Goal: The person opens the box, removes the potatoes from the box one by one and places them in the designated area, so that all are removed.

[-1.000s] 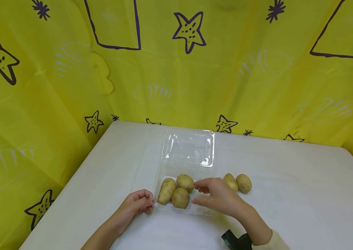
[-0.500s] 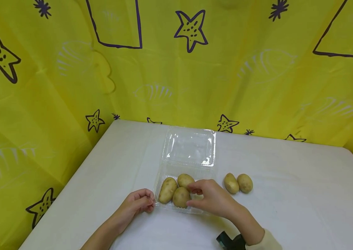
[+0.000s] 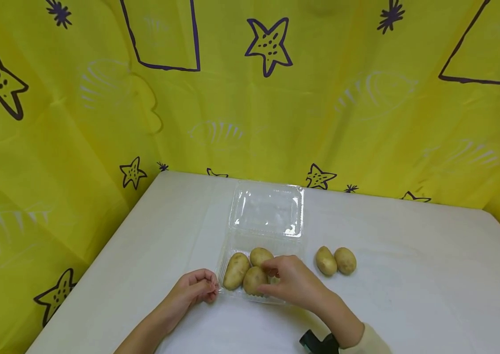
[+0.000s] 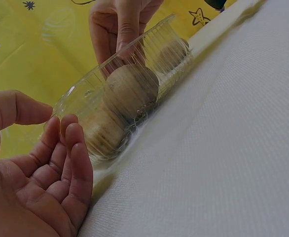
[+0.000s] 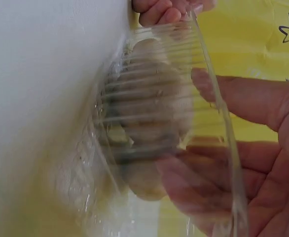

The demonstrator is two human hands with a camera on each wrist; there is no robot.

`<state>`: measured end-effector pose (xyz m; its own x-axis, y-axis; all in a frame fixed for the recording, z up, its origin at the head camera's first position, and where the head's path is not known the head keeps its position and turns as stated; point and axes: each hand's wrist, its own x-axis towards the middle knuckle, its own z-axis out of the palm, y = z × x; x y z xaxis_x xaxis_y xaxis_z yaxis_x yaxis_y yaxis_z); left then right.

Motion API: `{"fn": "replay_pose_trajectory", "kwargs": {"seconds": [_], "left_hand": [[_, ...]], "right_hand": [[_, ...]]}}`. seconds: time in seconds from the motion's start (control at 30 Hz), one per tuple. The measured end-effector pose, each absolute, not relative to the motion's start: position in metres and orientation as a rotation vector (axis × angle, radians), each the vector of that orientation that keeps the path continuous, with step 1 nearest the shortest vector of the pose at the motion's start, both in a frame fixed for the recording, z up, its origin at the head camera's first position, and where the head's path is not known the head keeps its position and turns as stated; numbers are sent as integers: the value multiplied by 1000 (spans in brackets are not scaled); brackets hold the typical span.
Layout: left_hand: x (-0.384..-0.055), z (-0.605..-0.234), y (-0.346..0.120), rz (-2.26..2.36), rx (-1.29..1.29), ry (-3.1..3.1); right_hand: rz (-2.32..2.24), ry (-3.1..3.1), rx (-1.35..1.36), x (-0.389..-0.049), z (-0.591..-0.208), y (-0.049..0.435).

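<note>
A clear plastic container (image 3: 254, 240) holds three potatoes: a long potato (image 3: 235, 273) at left, a back potato (image 3: 261, 255) and a front potato (image 3: 253, 281). Its lid (image 3: 266, 209) lies folded back behind. My left hand (image 3: 197, 286) pinches the base's front left rim between thumb and fingertips. Over the right part of the base, my right hand (image 3: 292, 280) reaches in with thumb and fingers spread around the front potato's right side. Through the ribbed wall, the right wrist view shows the fingers (image 5: 184, 185) inside the container, close against the potatoes.
Two loose potatoes (image 3: 335, 260) lie side by side on the white table (image 3: 409, 265), right of the container. A dark object (image 3: 320, 342) shows below my right wrist. Yellow patterned cloth (image 3: 303, 113) hangs behind and to the left.
My right hand has moved left, from beside the potatoes to over the front one, uncovering the two loose potatoes. My left hand stays at the rim.
</note>
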<state>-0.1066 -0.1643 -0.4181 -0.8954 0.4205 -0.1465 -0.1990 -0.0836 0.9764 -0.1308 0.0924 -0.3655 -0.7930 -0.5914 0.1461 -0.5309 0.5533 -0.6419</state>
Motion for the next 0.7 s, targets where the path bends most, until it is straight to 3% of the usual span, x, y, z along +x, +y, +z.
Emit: {"fn": "replay_pose_trajectory", "kwargs": {"seconds": [0.7], "left_hand": [[-106, -418, -165, 2027, 240, 1793]], "right_hand": [[-964, 2915, -545, -120, -369, 66]]}}
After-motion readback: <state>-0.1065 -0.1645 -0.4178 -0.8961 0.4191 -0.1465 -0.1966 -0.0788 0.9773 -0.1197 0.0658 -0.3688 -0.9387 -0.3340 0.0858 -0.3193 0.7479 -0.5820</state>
